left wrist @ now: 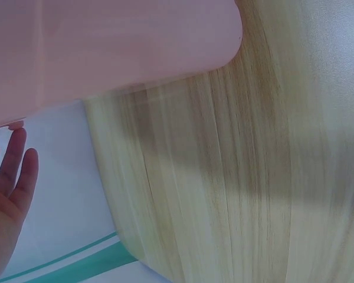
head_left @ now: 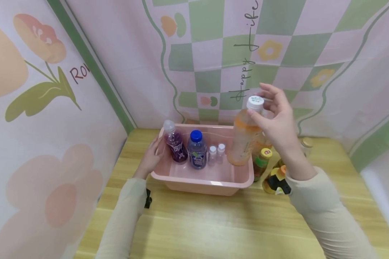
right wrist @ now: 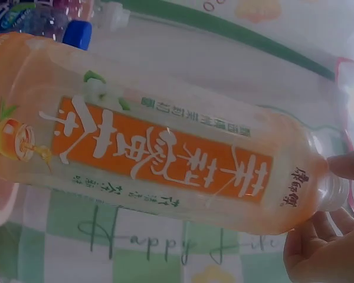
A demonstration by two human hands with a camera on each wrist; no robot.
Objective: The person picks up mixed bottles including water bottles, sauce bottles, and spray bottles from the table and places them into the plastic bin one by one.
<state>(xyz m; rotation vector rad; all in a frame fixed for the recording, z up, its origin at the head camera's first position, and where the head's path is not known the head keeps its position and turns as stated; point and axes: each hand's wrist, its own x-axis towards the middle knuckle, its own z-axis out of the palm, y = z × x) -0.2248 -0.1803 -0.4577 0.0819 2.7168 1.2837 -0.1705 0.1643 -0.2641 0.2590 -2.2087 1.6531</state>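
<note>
My right hand (head_left: 280, 122) pinches the neck of a large, clear and orange tea bottle (head_left: 243, 136) just under its white cap. The tea bottle (right wrist: 159, 147) stands nearly upright, its base overlapping the right end of a pink basin (head_left: 197, 181) in the head view. My left hand (head_left: 150, 158) touches the basin's left rim, and its fingers (left wrist: 26, 177) look straight in the left wrist view. Inside the basin are a purple drink bottle (head_left: 176, 147), a blue-capped bottle (head_left: 197, 154) and two small white-capped vials (head_left: 212, 156).
Right of the basin stand a yellow-capped bottle (head_left: 260, 165), a yellow and black bottle (head_left: 275, 181) and a tan-capped container (head_left: 306, 145), partly behind my right arm. A small black object (head_left: 148, 199) shows beside my left sleeve. Printed cloth (head_left: 207, 21) hangs behind the wooden table (head_left: 194, 223).
</note>
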